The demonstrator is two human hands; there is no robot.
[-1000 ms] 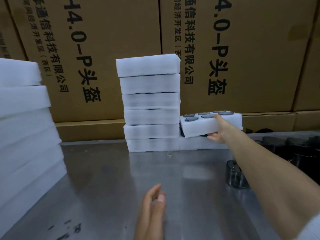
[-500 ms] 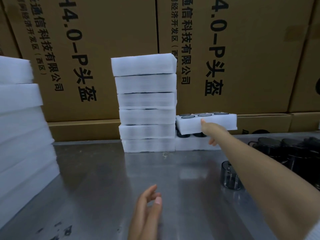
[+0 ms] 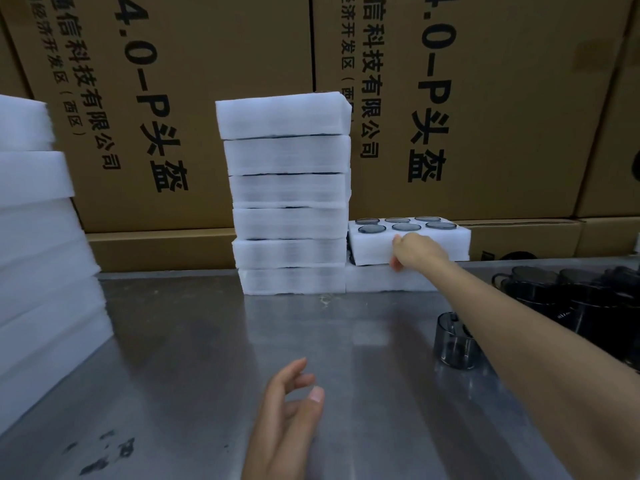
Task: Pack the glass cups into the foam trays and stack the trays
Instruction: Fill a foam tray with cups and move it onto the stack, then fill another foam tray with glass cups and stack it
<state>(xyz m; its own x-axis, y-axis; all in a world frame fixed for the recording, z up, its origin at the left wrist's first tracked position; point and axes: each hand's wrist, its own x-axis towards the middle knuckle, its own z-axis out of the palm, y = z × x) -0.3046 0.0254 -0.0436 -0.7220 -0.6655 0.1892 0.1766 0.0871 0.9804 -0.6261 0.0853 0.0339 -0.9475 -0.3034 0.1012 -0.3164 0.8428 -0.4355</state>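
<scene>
White foam tray, rectangular, six round pockets [image 3: 440, 245]: sits at the back of the table on top of a second white foam tray [image 3: 388, 280], the two forming a short stack just right of, and touching, the tall six-high stack of white foam trays [image 3: 287, 195]. All six pockets hold dark smoked-glass cups [image 3: 401, 226], rims showing at the tray's top face.

Right hand [image 3: 415, 251]: arm fully extended, fingers curled against the tray's front face near its lower edge; whether they grip or only press cannot be told.

Left hand [image 3: 287, 410]: hovers over the near table, fingers loosely spread, holding nothing.

Handling note, step in hand: seating the loaded tray square on the one beneath. Judged best done by pushing low on the front face, evenly, until the edges align with the lower tray and the left end butts the tall stack. Foam is soft and light; a high or one-sided push could tilt the tray and spill the glass. A dark gap at the tray's left end, over the lower tray, suggests it may not yet be fully down.

Single dark smoked-glass cup [image 3: 457, 341]: stands loose on the brushed steel table [image 3: 207, 358], under the right forearm.

Cluster of dark glass cups [image 3: 581, 299]: far right.

Pile of white foam trays [image 3: 38, 254]: left edge.

Brown printed cardboard cartons [image 3: 502, 98]: behind.
</scene>
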